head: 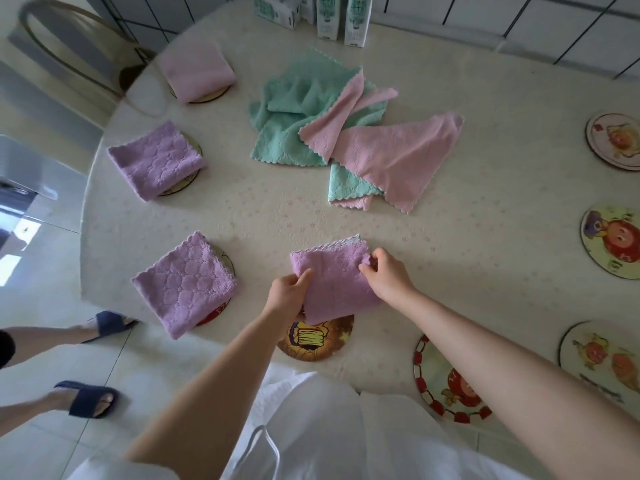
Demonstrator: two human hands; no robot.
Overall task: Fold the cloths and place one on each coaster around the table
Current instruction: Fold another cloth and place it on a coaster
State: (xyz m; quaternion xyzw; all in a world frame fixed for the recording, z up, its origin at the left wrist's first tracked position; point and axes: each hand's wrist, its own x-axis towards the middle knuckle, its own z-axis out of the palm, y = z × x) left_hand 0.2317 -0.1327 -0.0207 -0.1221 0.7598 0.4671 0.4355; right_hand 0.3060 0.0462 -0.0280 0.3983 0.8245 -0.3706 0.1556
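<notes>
Both hands grip a folded purple cloth (334, 278): the left hand (289, 296) has its fingers pinched shut on the near-left edge, the right hand (384, 271) on the far-right corner. The cloth hangs partly over the nearest coaster (317, 337). Released unevenly, the fold could spring open or land off-centre. 3 cloths already sit on coasters at left; an unfolded pile (346, 133) waits mid-table. The round table (263, 209) has a pale patterned cover; the floor (41, 271) and walls are tiled.
</notes>
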